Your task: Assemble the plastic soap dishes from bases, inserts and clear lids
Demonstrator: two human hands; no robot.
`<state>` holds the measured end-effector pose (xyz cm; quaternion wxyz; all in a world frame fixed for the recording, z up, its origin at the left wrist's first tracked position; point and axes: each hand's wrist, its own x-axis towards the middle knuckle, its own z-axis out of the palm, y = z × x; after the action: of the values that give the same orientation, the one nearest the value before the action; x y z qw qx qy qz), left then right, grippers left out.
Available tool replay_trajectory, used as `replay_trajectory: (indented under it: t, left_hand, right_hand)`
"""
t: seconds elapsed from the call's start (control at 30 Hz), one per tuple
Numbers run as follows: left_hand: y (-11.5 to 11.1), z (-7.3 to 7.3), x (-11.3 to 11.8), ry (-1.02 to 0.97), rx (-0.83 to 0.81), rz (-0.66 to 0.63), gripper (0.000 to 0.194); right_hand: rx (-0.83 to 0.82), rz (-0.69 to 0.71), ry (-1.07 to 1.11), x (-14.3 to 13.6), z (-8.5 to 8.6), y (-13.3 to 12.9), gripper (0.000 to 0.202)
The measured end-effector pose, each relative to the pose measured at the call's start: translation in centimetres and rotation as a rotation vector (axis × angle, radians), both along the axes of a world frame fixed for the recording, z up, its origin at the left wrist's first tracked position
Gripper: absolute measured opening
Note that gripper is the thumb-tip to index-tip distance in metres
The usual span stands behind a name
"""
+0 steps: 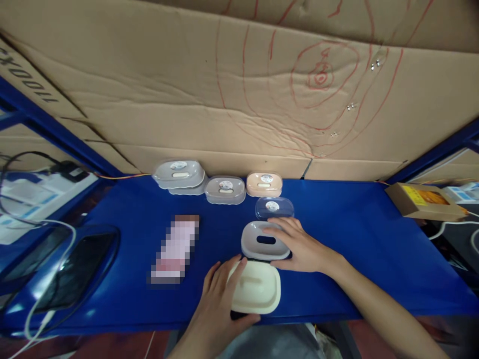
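Note:
A cream oval dish [258, 289] lies at the front edge of the blue table. My left hand [224, 299] grips its left side, fingers over the rim and thumb at the near edge. Just beyond it sits a pale grey oval dish [250, 242] with a dark blue slot showing in its middle. My right hand [299, 244] is closed around that dish's right side, with fingertips over its far rim and thumb near the front. Behind it rests a clear oval lid [282, 207] with a round sticker.
Lidded boxes stand along the cardboard wall: stacked grey ones [187, 177], another grey one [226, 194] and a peach one [264, 187]. A pixelated flat item [177, 249] lies left of centre. Phones with cables [77, 269] are far left; a small carton [422, 202] is far right.

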<state>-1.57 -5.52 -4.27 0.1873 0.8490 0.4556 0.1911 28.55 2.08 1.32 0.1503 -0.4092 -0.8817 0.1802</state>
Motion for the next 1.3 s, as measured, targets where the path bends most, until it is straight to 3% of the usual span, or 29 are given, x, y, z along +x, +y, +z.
replay_trajectory:
  t: [0.13,0.3,0.5,0.63,0.7,0.83,0.9,0.97,1.1,1.3]
  left_hand:
    - [0.2,-0.4,0.0,-0.097,-0.067,0.04,0.131]
    - [0.6,-0.4,0.1,-0.346,-0.17,0.232,0.125]
    - [2.2,0.2,1.7,-0.616,-0.365,0.231,0.13]
    - [4.6,2.1,2.4,-0.718,-0.503,0.135,0.128]
    - [6.0,3.5,2.7,-0.868,-0.622,0.079,0.127]
    - [8.3,5.7,3.7,-1.241,-1.032,0.207,0.105]
    - [9.1,5.9,4.3,-1.263,-1.247,0.257,0.091]
    - [9.8,5.6,4.8,-1.262,-1.344,0.269,0.08]
    - [10.6,4.7,4.8,-1.286,-1.376,0.27,0.067]
    - [10.3,4.4,3.9,-1.268,-1.402,0.27,0.071]
  right_hand:
    - [-0.037,0.038,0.041,-0.4,0.9,-0.8,0.075]
    - [-0.044,0.092,0.068,-0.9,1.8,-1.9,0.076]
    - [-0.067,0.135,0.051,-1.8,2.0,-2.7,0.083]
    - [-0.085,0.081,0.03,-2.0,1.1,-2.4,0.082]
    - [-0.087,0.051,0.048,-1.9,0.8,-2.1,0.08]
    - [-0.034,0.0,0.068,-1.5,0.8,-1.6,0.077]
    - [-0.01,-0.006,0.04,-1.4,0.8,-1.5,0.077]
    - [0.007,-0.008,0.0,-1.4,0.6,-1.3,0.078]
    - [0.04,0.004,-0.057,-1.5,-0.2,-1.2,0.082]
    - [0.063,0.024,-0.038,-1.6,-0.7,-1.2,0.081]
